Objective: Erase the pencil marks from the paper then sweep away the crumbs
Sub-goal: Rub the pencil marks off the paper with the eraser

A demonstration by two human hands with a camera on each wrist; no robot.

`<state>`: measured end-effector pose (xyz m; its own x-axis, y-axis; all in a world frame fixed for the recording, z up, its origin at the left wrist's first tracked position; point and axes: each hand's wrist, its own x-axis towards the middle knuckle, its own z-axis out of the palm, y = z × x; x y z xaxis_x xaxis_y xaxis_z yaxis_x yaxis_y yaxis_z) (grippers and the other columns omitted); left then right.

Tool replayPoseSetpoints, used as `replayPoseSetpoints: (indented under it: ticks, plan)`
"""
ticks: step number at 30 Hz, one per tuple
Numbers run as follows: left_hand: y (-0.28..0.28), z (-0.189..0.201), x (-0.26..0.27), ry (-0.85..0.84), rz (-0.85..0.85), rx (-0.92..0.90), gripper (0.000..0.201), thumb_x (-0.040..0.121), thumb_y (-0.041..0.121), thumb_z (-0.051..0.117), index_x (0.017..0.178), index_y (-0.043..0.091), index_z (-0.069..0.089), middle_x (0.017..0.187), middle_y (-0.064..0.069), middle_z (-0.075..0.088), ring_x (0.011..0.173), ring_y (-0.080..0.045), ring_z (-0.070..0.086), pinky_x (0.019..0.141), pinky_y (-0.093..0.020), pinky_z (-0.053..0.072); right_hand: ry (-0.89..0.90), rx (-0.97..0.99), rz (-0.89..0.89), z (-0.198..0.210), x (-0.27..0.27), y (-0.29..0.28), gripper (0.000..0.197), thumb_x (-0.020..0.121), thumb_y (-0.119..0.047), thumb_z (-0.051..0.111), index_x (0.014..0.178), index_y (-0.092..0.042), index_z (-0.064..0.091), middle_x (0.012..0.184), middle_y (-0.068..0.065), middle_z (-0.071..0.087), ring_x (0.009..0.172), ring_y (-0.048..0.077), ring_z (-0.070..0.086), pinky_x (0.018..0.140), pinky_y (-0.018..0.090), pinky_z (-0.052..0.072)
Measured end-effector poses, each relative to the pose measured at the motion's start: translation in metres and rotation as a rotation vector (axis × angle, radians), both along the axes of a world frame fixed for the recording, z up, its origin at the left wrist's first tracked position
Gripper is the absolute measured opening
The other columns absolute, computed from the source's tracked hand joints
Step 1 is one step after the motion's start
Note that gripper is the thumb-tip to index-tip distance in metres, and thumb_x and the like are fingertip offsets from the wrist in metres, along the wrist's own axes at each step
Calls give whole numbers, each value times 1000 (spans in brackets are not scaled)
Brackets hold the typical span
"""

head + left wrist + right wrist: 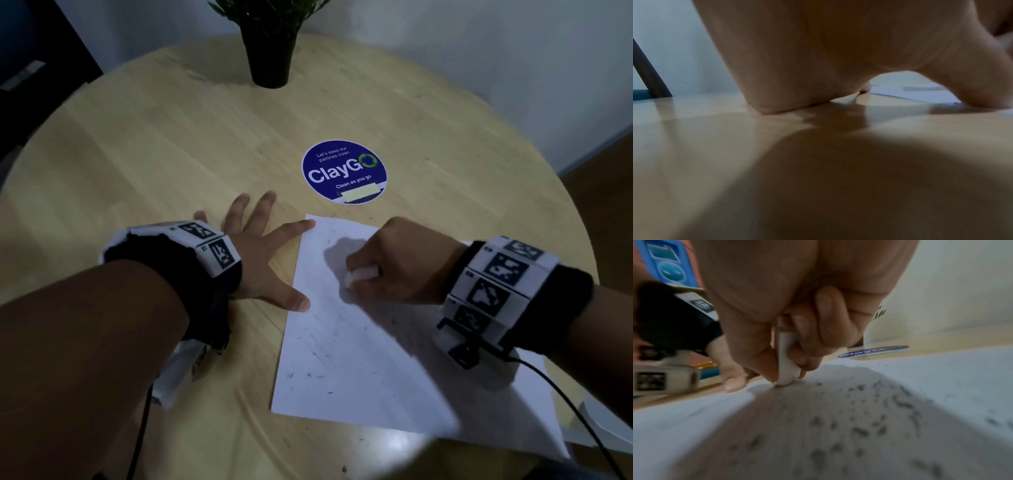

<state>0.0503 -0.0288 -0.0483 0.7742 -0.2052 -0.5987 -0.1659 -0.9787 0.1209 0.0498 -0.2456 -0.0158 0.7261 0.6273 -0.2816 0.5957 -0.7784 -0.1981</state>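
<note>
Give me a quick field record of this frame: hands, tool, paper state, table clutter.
left hand: open, fingers spread, index tip and thumb on the paper's left edge
right hand: grips white eraser, its tip on the sheet
paper: flat on table, faint pencil marks in the head view
crumbs: dark specks scattered over the sheet
table: round, light wood
sticker: blue round "ClayGo", beyond the paper
potted plant: black pot, far edge

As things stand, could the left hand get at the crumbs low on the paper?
Probably yes. The left hand lies flat beside the paper, its thumb on the edge, and the crumbs lie just below it with nothing between. The right hand, gripping the eraser, works higher up.
</note>
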Motion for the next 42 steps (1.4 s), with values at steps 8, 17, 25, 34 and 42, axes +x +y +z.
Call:
replayPoseSetpoints:
  ticks: [8, 17, 25, 34, 42]
  plan:
    - [-1, 1, 0, 7, -3, 18, 115, 50, 90, 60, 129, 70, -21, 145, 13, -48, 137, -20, -40, 107, -68, -6, -14, 40, -16, -3, 0, -4, 33, 77, -44, 52, 66, -13, 54, 62, 11, 49, 66, 30, 37, 59, 32, 39]
    - [-1, 1, 0, 0, -6, 17, 115, 50, 90, 60, 129, 70, -21, 145, 12, -48, 138, -21, -39, 108, -68, -6, 80, 12, 22, 2, 3, 6, 24, 83, -41, 62, 74, -19, 66, 63, 4, 53, 61, 20, 40, 63, 30, 41]
    - [-2, 1, 0, 0, -1, 10, 115, 52, 88, 61, 132, 69, -19, 146, 12, -47, 138, -21, -40, 108, -68, -6, 58, 36, -57, 4, 10, 10, 29, 78, -43, 59, 59, -21, 55, 55, 3, 46, 57, 20, 38, 62, 30, 42]
    - [2, -1, -3, -16, -44, 16, 115, 54, 92, 54, 123, 68, -34, 144, 8, -50, 136, -24, -42, 106, -68, -10, -43, 46, -119, -3, 24, 10, 38, 83, -26, 58, 55, -15, 34, 57, 6, 36, 64, 25, 32, 58, 32, 32]
    - [2, -1, -4, -18, -31, -13, 103, 56, 89, 57, 127, 76, -16, 145, 12, -48, 137, -23, -41, 106, -68, -11, 86, -49, 4, 5, 9, 27, 32, 84, -43, 59, 61, -24, 51, 57, -1, 46, 56, 10, 41, 59, 30, 37]
